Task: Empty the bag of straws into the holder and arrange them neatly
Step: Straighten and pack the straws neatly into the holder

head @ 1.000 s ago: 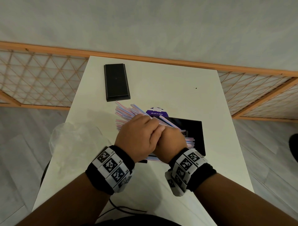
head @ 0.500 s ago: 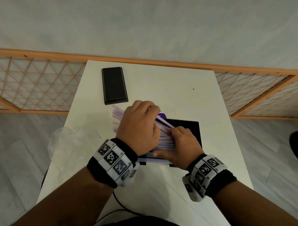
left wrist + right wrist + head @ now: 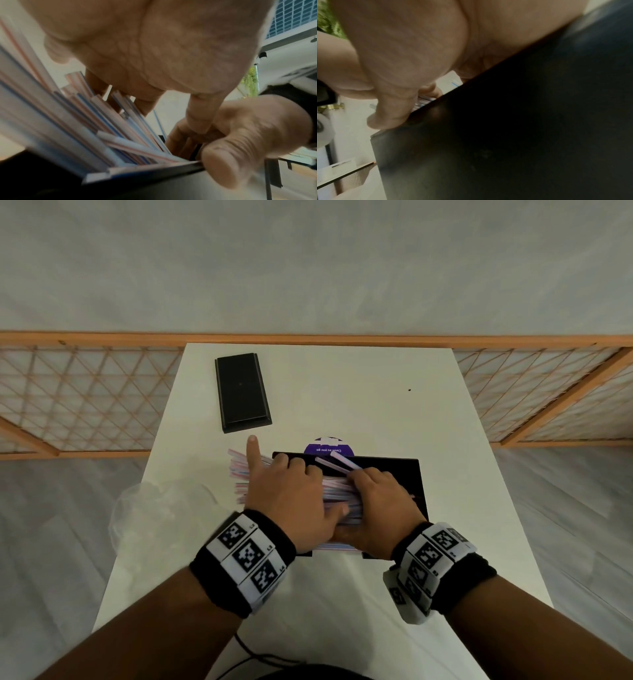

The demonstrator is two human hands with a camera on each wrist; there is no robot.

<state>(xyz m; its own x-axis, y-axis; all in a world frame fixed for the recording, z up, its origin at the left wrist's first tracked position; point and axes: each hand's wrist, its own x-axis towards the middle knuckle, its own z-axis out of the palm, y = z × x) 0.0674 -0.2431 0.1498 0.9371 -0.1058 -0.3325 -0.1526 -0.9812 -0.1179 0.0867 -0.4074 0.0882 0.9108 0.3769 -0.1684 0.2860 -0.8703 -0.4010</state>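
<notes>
A bundle of thin striped straws [image 3: 337,491] [image 3: 68,128] lies across the open black holder [image 3: 416,474] [image 3: 154,170], its left ends sticking out past the holder's side. My left hand [image 3: 287,494] [image 3: 154,47] lies over the bundle with three fingers bent over its far side and the index finger straight. My right hand [image 3: 376,501] [image 3: 248,128] [image 3: 402,47] curls its fingers onto the straws, thumb at the holder's near wall [image 3: 522,121]. Two straws poke up loose behind it.
A black lid [image 3: 243,392] lies at the table's far left. A purple round label [image 3: 329,447] shows behind the holder. The crumpled clear bag [image 3: 154,508] sits at the table's left edge. A wooden lattice rail [image 3: 85,398] runs behind the white table [image 3: 376,392].
The hands went from clasped together above the pile to spread apart on it. The right hand slid right along the straws; the left index finger straightened.
</notes>
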